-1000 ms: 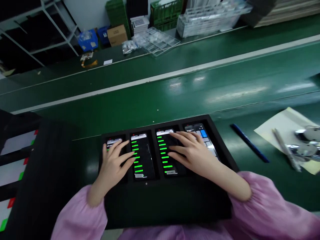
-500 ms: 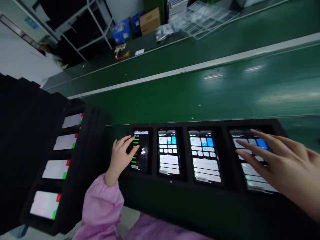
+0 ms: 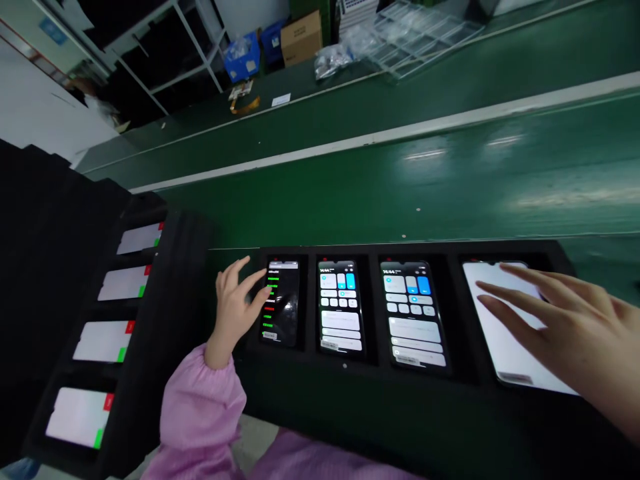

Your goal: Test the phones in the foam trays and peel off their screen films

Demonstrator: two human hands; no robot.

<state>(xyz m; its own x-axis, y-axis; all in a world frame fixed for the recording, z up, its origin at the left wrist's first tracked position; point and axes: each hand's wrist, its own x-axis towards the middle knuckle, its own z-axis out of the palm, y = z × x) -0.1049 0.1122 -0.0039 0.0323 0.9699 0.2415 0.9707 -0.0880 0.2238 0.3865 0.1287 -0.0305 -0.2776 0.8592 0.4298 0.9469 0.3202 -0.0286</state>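
Note:
Several smartphones lie face up in the slots of a black tray. Over the left edge of the leftmost phone, with green and red text on a dark screen, is my left hand, fingers apart and holding nothing. Two middle phones, the left one and the right one, show a panel of tiles and sliders. My right hand hovers open over the rightmost phone, whose screen is plain white. Whether its fingertips touch the glass I cannot tell.
To the left, a stack of black trays bears several phones with white screens and red and green corners. Beyond the green bench are a clear divided tray, plastic bags, a blue bin and a cardboard box.
The rightmost phone's screen has turned from the tile panel to plain white. My left hand has shifted slightly left and its fingers have lifted a little. My right hand stays over its phone.

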